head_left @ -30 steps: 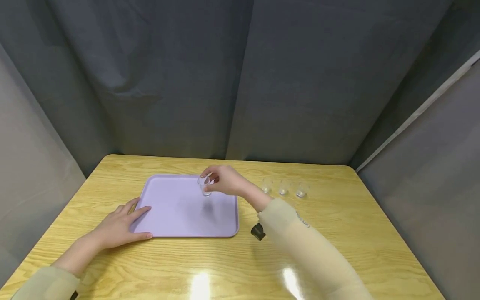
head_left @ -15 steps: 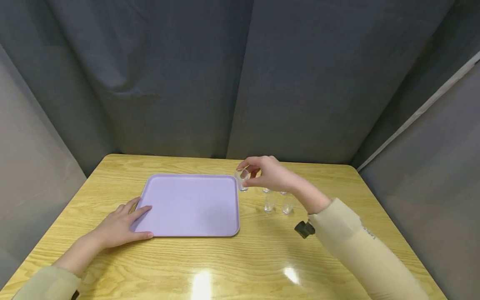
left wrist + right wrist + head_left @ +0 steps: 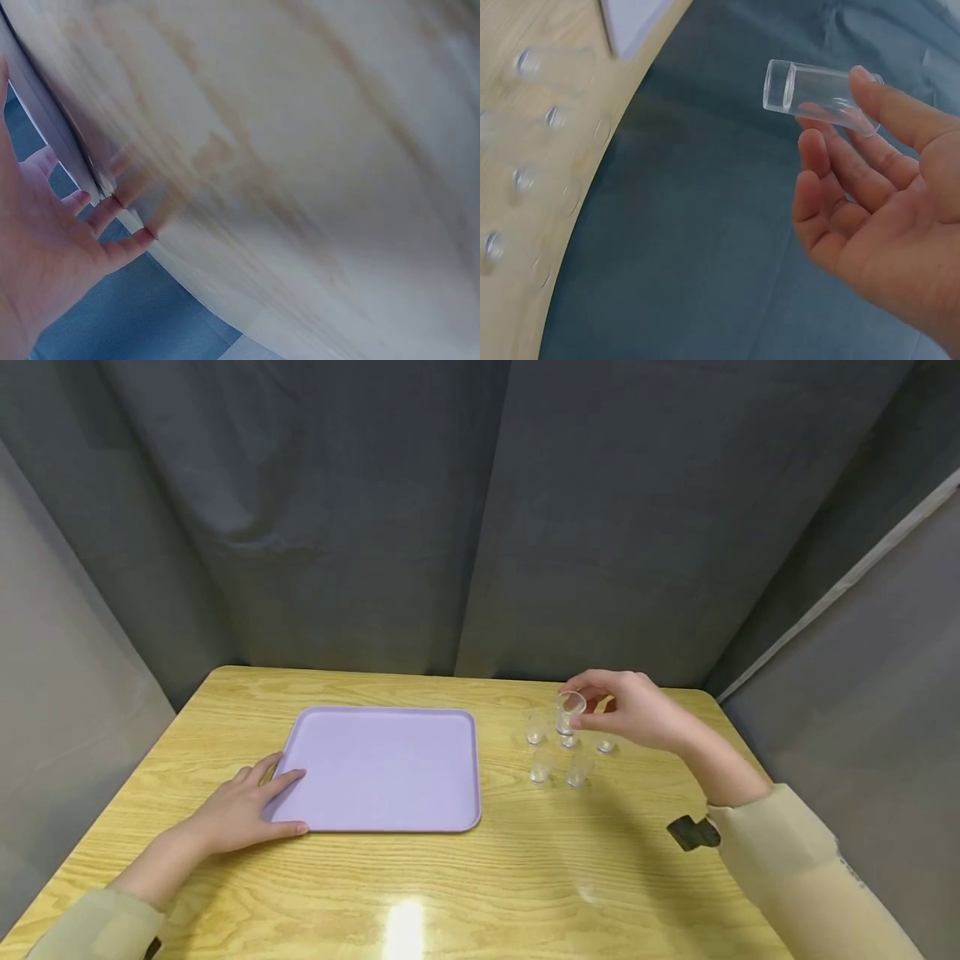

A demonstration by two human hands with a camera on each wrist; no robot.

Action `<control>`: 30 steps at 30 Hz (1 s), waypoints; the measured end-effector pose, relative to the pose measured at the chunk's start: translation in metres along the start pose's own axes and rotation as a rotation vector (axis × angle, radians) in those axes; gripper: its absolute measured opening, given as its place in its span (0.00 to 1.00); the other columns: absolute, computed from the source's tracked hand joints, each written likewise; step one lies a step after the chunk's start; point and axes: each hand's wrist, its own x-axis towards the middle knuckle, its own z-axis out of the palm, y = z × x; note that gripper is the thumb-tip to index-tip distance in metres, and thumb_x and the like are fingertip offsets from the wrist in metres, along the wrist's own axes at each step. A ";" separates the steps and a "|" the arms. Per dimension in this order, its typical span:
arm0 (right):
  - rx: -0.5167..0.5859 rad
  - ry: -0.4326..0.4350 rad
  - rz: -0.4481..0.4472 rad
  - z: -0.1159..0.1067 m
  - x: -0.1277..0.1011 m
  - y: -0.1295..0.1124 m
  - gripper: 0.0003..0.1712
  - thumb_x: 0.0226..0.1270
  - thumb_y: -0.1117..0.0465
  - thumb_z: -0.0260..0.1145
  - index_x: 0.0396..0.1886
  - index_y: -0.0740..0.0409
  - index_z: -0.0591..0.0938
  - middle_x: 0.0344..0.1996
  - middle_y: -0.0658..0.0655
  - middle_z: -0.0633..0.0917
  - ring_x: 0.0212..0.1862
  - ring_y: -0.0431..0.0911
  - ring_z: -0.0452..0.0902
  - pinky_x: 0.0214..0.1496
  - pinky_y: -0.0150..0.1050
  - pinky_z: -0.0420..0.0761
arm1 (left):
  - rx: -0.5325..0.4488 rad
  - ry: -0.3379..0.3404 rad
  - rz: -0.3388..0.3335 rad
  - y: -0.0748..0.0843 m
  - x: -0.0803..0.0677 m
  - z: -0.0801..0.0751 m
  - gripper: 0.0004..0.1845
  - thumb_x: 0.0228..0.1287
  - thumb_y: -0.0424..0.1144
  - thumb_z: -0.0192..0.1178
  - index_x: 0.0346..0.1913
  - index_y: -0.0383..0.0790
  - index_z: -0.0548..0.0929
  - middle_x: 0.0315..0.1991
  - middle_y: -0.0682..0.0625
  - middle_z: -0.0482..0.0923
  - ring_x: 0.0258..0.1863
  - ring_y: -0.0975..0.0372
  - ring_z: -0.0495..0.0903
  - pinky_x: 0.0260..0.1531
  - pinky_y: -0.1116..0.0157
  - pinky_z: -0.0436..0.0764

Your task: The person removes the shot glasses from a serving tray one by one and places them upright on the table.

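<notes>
Your right hand [image 3: 637, 710] is pinching a small clear glass [image 3: 570, 710] by its rim end, thumb on one side and fingertips on the other, and holding it up off the wooden table [image 3: 480, 893] over by the far right corner. From the right wrist view you can see the glass [image 3: 817, 96] sticking out past your fingertips [image 3: 870, 94] with nothing in it, so a light pinch is probably all it needs.

It's hanging right above a little cluster of the same glasses. I count about five standing upright on the table: one at the back left [image 3: 536, 728], one right under the held one [image 3: 567, 740], one partly hidden behind your hand [image 3: 606, 745], and two nearer to you [image 3: 542, 766] [image 3: 578, 769]. They sit close together but not touching as far as I can tell, just to the right of the tray. Holding it from the top looks like it leaves room to come down between neighbours without knocking them.

Your left hand [image 3: 243, 802] lies flat with relaxed fingers, resting on the table against the near left corner of the lavender tray [image 3: 375, 768], gripping nothing. I'd guess that's just to stop the tray sliding. The left wrist view is too blurry to add much beyond fingers [image 3: 105, 214] touching the tray edge.
</notes>
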 end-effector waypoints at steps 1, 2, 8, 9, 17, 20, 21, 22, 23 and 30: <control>-0.003 0.012 0.009 -0.002 -0.004 0.003 0.20 0.57 0.58 0.71 0.50 0.52 0.80 0.37 0.48 0.85 0.38 0.41 0.79 0.35 0.34 0.78 | -0.001 0.000 -0.001 0.000 0.000 0.000 0.47 0.49 0.73 0.57 0.67 0.48 0.68 0.70 0.34 0.52 0.60 0.39 0.64 0.47 0.40 0.69; -0.007 0.024 0.020 -0.003 -0.007 0.007 0.20 0.57 0.57 0.71 0.50 0.52 0.80 0.37 0.48 0.85 0.38 0.41 0.79 0.35 0.34 0.78 | -0.002 -0.001 -0.002 0.000 0.000 0.000 0.47 0.49 0.73 0.57 0.67 0.48 0.68 0.70 0.34 0.52 0.60 0.39 0.64 0.47 0.40 0.69; -0.040 0.082 0.075 -0.002 -0.027 0.034 0.20 0.58 0.57 0.70 0.51 0.52 0.80 0.39 0.48 0.84 0.40 0.41 0.78 0.36 0.34 0.78 | -0.009 0.002 -0.006 0.001 -0.001 0.000 0.47 0.48 0.73 0.57 0.67 0.48 0.68 0.70 0.34 0.52 0.60 0.39 0.63 0.47 0.39 0.69; -0.043 0.088 0.080 -0.001 -0.030 0.038 0.20 0.58 0.56 0.70 0.51 0.52 0.80 0.39 0.48 0.84 0.40 0.41 0.78 0.37 0.35 0.78 | -0.008 0.002 -0.007 0.001 -0.002 0.000 0.47 0.48 0.73 0.57 0.67 0.48 0.68 0.70 0.34 0.52 0.60 0.39 0.63 0.47 0.39 0.69; -0.014 0.099 0.156 0.014 -0.047 0.074 0.22 0.61 0.53 0.67 0.54 0.55 0.79 0.42 0.52 0.85 0.44 0.47 0.78 0.38 0.36 0.78 | -0.005 0.002 -0.011 -0.002 -0.005 0.004 0.47 0.49 0.74 0.56 0.68 0.48 0.68 0.70 0.34 0.52 0.61 0.39 0.63 0.48 0.39 0.68; 0.014 0.108 0.193 0.025 -0.052 0.088 0.22 0.62 0.53 0.67 0.54 0.56 0.78 0.43 0.54 0.85 0.44 0.48 0.77 0.37 0.35 0.78 | -0.012 0.007 -0.006 -0.002 -0.005 0.005 0.47 0.49 0.73 0.56 0.68 0.48 0.68 0.70 0.34 0.52 0.60 0.38 0.63 0.48 0.38 0.68; 0.023 0.115 0.203 0.029 -0.054 0.092 0.22 0.62 0.54 0.67 0.54 0.57 0.78 0.43 0.55 0.85 0.43 0.48 0.77 0.36 0.35 0.78 | -0.012 0.006 -0.006 -0.002 -0.005 0.005 0.47 0.49 0.73 0.56 0.68 0.48 0.68 0.70 0.34 0.52 0.60 0.38 0.63 0.48 0.38 0.68; 0.024 0.126 0.213 0.034 -0.056 0.096 0.22 0.62 0.54 0.67 0.54 0.57 0.78 0.43 0.55 0.85 0.43 0.47 0.77 0.36 0.34 0.78 | -0.013 0.005 -0.008 -0.002 -0.005 0.005 0.47 0.49 0.74 0.56 0.68 0.48 0.68 0.70 0.34 0.52 0.61 0.38 0.63 0.48 0.38 0.68; 0.026 0.137 0.224 0.038 -0.058 0.100 0.21 0.62 0.55 0.67 0.54 0.58 0.78 0.43 0.56 0.85 0.42 0.47 0.77 0.35 0.34 0.77 | -0.015 0.004 -0.007 -0.001 -0.004 0.005 0.47 0.49 0.74 0.56 0.68 0.48 0.68 0.70 0.34 0.52 0.61 0.38 0.63 0.48 0.39 0.68; 0.053 0.207 0.316 0.067 -0.068 0.115 0.22 0.62 0.60 0.67 0.55 0.63 0.77 0.42 0.60 0.85 0.40 0.46 0.77 0.35 0.32 0.76 | -0.003 0.008 -0.001 -0.003 -0.003 0.006 0.47 0.49 0.74 0.56 0.67 0.47 0.69 0.70 0.34 0.52 0.61 0.39 0.63 0.48 0.39 0.69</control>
